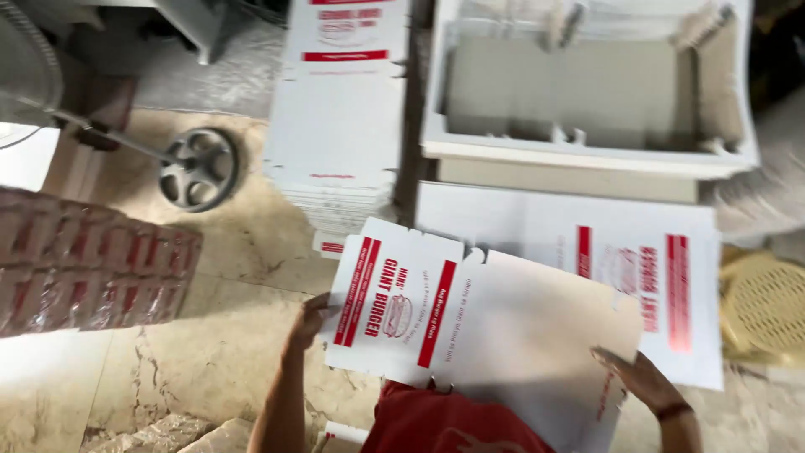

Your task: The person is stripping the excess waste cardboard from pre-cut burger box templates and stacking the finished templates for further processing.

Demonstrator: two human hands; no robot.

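My left hand (pixel 309 319) and right hand (pixel 641 377) pinch opposite edges of a flat unfolded burger box blank (pixel 470 327) over my lap; the loose edge grip may let it buckle or slip.

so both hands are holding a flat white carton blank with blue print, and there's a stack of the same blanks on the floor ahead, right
Not quite: the print is red, not blue. The head view shows the left hand and right hand holding the flat white carton blank by its two edges, with red bars and lettering on its flap. The rest holds: a stack of blanks lies on the floor ahead.
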